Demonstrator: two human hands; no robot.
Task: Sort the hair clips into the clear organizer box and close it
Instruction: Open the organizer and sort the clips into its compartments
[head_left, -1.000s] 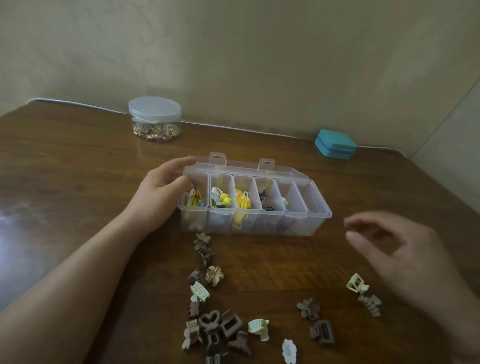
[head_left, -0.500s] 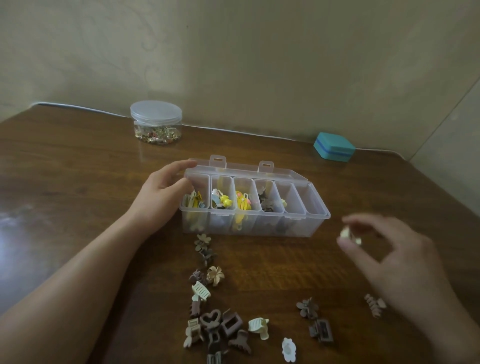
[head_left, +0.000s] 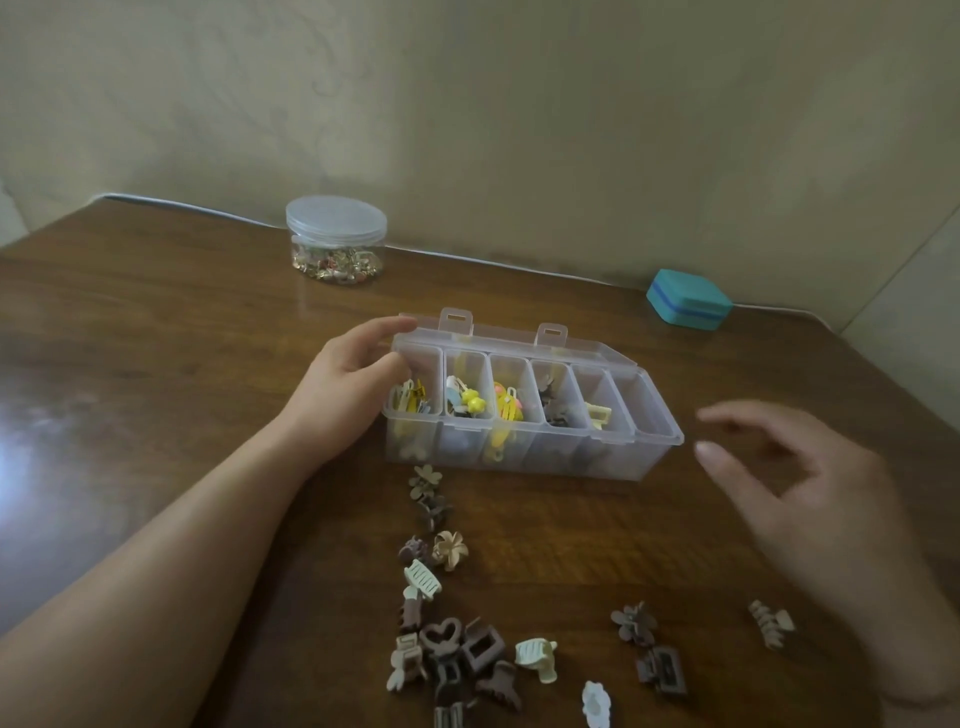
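Clear organizer box (head_left: 571, 460) lies left-right, left hand (head_left: 343, 395) gripping its left end; right hand (head_left: 810, 493), spread and empty off its right end, is nearer the tan clip (head_left: 771, 630) just person-side.

The organizer box (head_left: 571, 460) stands in the middle of the tabletop (head_left: 156, 364), and its lid lies open behind it. Clips lie in its five compartments counted from the left. The left hand (head_left: 343, 395) holds the box's left end with its fingers. The right hand (head_left: 810, 499) hovers to the right of the box, apart from it. Loose hair clips (head_left: 436, 623) lie in front of the box, most of them before its left half. Behind, near the wall, a jar (head_left: 336, 239) stands at the left and a small case (head_left: 688, 305) at the right.
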